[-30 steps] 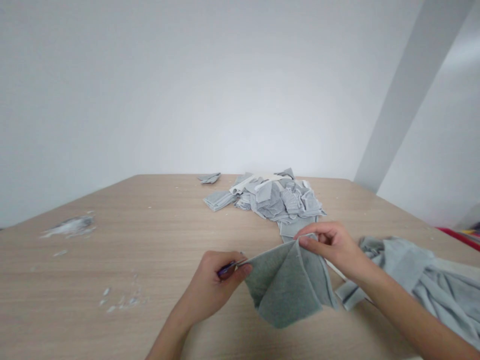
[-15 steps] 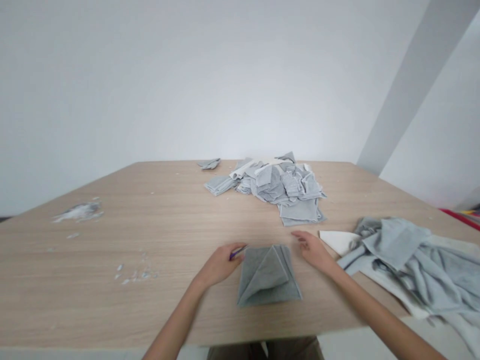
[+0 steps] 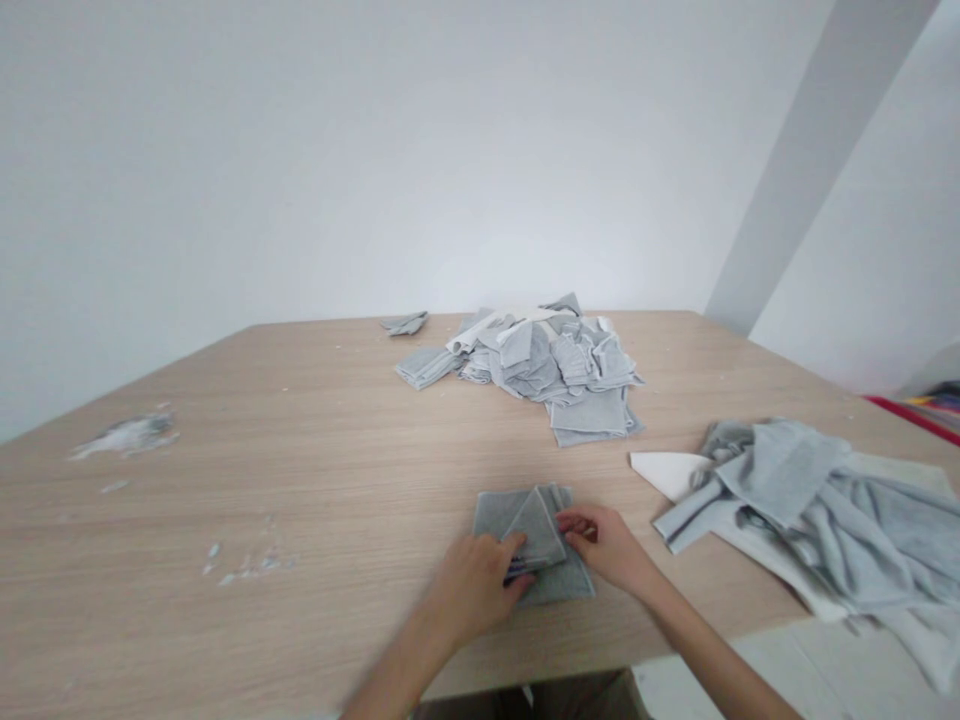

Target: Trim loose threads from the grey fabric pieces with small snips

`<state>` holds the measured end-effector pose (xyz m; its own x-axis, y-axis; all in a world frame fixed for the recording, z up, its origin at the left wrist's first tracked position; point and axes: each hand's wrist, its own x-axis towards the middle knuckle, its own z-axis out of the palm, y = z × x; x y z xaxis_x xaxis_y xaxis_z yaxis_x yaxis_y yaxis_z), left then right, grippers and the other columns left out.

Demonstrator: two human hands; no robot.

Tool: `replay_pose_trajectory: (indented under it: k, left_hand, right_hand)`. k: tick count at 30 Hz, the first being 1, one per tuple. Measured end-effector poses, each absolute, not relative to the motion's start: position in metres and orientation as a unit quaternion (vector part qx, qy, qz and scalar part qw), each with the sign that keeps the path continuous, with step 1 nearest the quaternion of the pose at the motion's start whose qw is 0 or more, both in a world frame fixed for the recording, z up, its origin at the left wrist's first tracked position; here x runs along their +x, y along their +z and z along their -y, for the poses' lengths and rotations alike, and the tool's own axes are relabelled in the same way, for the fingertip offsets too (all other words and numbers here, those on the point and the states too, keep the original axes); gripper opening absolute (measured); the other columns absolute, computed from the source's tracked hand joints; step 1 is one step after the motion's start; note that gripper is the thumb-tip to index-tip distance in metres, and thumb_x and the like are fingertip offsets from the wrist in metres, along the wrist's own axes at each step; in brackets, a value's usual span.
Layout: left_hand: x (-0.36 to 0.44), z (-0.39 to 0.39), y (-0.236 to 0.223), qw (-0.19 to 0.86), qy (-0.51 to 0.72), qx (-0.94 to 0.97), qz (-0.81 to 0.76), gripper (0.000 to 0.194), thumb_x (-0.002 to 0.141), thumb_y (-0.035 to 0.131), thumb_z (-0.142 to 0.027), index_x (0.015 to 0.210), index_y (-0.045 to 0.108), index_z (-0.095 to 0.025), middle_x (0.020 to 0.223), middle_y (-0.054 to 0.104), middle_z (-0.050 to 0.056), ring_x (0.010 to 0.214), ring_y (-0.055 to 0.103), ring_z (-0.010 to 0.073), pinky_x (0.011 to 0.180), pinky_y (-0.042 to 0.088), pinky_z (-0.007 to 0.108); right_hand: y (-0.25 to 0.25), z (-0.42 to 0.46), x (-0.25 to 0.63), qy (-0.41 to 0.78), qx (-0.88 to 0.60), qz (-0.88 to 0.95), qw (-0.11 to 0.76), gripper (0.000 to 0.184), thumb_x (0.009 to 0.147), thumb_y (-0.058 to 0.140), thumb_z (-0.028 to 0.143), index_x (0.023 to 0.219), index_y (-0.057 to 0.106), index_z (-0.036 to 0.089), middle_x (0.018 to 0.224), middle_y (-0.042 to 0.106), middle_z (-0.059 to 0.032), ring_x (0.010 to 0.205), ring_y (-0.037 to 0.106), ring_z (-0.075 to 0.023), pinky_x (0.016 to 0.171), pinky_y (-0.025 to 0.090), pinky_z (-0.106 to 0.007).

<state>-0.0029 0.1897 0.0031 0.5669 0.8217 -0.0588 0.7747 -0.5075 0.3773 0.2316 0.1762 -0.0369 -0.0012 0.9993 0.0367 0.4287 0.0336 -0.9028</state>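
Note:
A small grey cloth piece (image 3: 525,530), folded with a triangular flap on top, lies on the wooden table (image 3: 337,470) near its front edge. My left hand (image 3: 472,580) rests on the cloth's lower left part, fingers curled round a thin purple object that I cannot make out. My right hand (image 3: 604,545) touches the cloth's right edge, its fingers pinched on the flap's corner.
A pile of cut grey cloth pieces (image 3: 547,370) lies at the table's far middle, with one scrap (image 3: 405,323) behind it. A heap of uncut grey fabric (image 3: 817,500) and a white piece (image 3: 667,470) lie at the right. Lint and scraps (image 3: 127,437) dot the left side.
The cloth, held up between both hands a second ago, was laid flat on the table. Both hands let go briefly, then came back onto it.

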Motion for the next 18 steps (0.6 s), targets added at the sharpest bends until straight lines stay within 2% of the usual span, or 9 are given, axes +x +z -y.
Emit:
replay_pose_trajectory:
  k: [4, 7, 11, 14, 16, 18]
  left_hand:
    - [-0.005, -0.201, 0.003, 0.202, 0.103, 0.857, -0.462, 0.028, 0.089, 0.053, -0.039, 0.093, 0.076, -0.024, 0.085, 0.072, 0.011, 0.083, 0.065, 0.029, 0.073, 0.038, 0.035]
    - [-0.007, -0.215, 0.006, 0.234, 0.142, 0.847, -0.456, 0.034, 0.092, 0.049, -0.041, 0.075, 0.071, -0.021, 0.07, 0.065, 0.005, 0.07, 0.058, 0.0223, 0.065, 0.033, 0.031]
    - [-0.013, -0.246, 0.006, 0.312, 0.173, 0.832, -0.425, 0.041, 0.092, 0.049, -0.046, 0.067, 0.065, -0.018, 0.06, 0.053, -0.001, 0.058, 0.046, 0.0154, 0.057, 0.026, 0.026]
    - [-0.018, -0.271, 0.006, 0.37, 0.177, 0.824, -0.391, 0.039, 0.088, 0.054, -0.047, 0.064, 0.061, -0.017, 0.059, 0.047, -0.002, 0.058, 0.041, 0.0136, 0.056, 0.026, 0.025]
    - [-0.021, -0.282, 0.006, 0.402, 0.169, 0.82, -0.37, 0.038, 0.086, 0.056, -0.047, 0.062, 0.058, -0.018, 0.058, 0.044, -0.003, 0.057, 0.038, 0.013, 0.056, 0.026, 0.024]
    - [-0.023, -0.289, 0.006, 0.429, 0.159, 0.816, -0.354, 0.039, 0.085, 0.058, -0.047, 0.059, 0.055, -0.018, 0.056, 0.041, -0.003, 0.056, 0.036, 0.0127, 0.054, 0.025, 0.024]
  right_hand:
    - [-0.034, -0.178, 0.231, 0.363, -0.585, 0.625, 0.368, 0.034, 0.072, 0.059, 0.01, 0.099, 0.078, 0.019, 0.088, 0.079, -0.0084, 0.08, 0.073, -0.0245, 0.07, 0.056, -0.035]
    - [-0.027, -0.182, 0.228, 0.337, -0.582, 0.65, 0.355, 0.038, 0.073, 0.059, 0.009, 0.105, 0.077, 0.02, 0.089, 0.078, -0.0074, 0.08, 0.072, -0.0242, 0.07, 0.055, -0.035]
    - [-0.012, -0.203, 0.222, 0.265, -0.581, 0.673, 0.374, 0.042, 0.072, 0.071, 0.017, 0.114, 0.074, 0.019, 0.096, 0.074, -0.0088, 0.084, 0.068, -0.0247, 0.078, 0.054, -0.038]
    - [-0.003, -0.228, 0.218, 0.241, -0.546, 0.698, 0.396, 0.044, 0.072, 0.077, 0.025, 0.116, 0.074, 0.021, 0.109, 0.069, -0.0107, 0.099, 0.065, -0.0256, 0.091, 0.051, -0.04]
    - [0.0, -0.244, 0.214, 0.283, -0.499, 0.71, 0.41, 0.035, 0.074, 0.077, 0.029, 0.109, 0.076, 0.024, 0.115, 0.068, -0.0093, 0.106, 0.063, -0.0251, 0.099, 0.048, -0.04]
    - [-0.003, -0.257, 0.21, 0.339, -0.46, 0.706, 0.418, 0.021, 0.077, 0.074, 0.031, 0.097, 0.079, 0.024, 0.109, 0.072, -0.0071, 0.105, 0.064, -0.024, 0.099, 0.046, -0.038]
